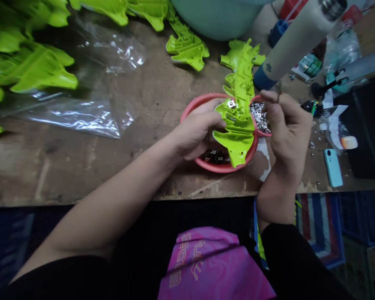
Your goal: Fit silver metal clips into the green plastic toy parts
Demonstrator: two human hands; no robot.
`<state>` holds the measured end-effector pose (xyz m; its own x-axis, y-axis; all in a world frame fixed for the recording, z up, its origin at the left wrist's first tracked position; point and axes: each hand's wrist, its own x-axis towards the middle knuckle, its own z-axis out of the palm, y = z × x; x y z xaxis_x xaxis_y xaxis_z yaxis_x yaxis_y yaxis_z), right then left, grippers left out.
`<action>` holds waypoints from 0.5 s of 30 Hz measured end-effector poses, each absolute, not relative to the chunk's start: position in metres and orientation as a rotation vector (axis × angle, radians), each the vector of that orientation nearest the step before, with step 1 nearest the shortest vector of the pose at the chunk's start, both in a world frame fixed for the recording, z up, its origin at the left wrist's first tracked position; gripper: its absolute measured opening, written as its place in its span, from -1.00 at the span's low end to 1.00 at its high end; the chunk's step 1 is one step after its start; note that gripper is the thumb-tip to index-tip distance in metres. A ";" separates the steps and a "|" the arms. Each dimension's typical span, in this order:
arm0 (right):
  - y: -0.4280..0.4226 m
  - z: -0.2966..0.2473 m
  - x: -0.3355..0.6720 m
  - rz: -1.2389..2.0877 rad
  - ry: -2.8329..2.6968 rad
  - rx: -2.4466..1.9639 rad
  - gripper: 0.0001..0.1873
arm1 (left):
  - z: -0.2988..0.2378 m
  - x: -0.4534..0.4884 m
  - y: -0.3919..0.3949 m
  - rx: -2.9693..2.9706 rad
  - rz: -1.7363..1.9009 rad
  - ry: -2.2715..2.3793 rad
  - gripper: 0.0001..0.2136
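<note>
My left hand (193, 131) grips a long lime-green molded plastic part (242, 129) by its left edge, holding it over a red bowl (214, 168). A small silver square clip (231, 103) with a hole sits on the part's upper left side. Dark and silver metal pieces (217, 157) lie in the bowl. To the right, my right hand (289, 129) is raised with thumb and fingers pinched together; anything between the fingertips is too small to make out. Just left of it stands a smaller red bowl (265, 133) of shiny metal bits (258, 116).
More green parts (46, 68) are piled at the left beside clear plastic bags (81, 118); another green part (189, 48) lies ahead. A pale green basin (218, 18), a bottle (295, 43) and a phone (333, 167) also stand or lie on the table (137, 83).
</note>
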<state>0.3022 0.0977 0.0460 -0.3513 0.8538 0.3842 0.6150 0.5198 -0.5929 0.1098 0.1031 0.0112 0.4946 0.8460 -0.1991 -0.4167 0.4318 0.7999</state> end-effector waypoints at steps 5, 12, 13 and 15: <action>0.096 0.043 0.306 0.607 -1.992 -1.283 -0.83 | 0.011 0.114 0.103 0.764 0.955 0.743 -0.53; 0.091 0.039 0.322 0.766 -1.873 -1.330 -0.84 | 0.010 0.115 0.099 0.852 0.980 0.735 -0.54; 0.092 0.039 0.321 0.795 -1.867 -1.355 -0.83 | 0.009 0.115 0.098 0.871 0.981 0.725 -0.53; 0.093 0.039 0.319 0.846 -1.840 -1.389 -0.82 | 0.006 0.113 0.097 0.919 0.982 0.715 -0.52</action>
<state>0.3194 0.0926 0.0388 -0.2062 0.9700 0.1288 0.5333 0.2217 -0.8163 0.1132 0.0969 0.0058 0.3940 0.9138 -0.0989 -0.3742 0.2578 0.8908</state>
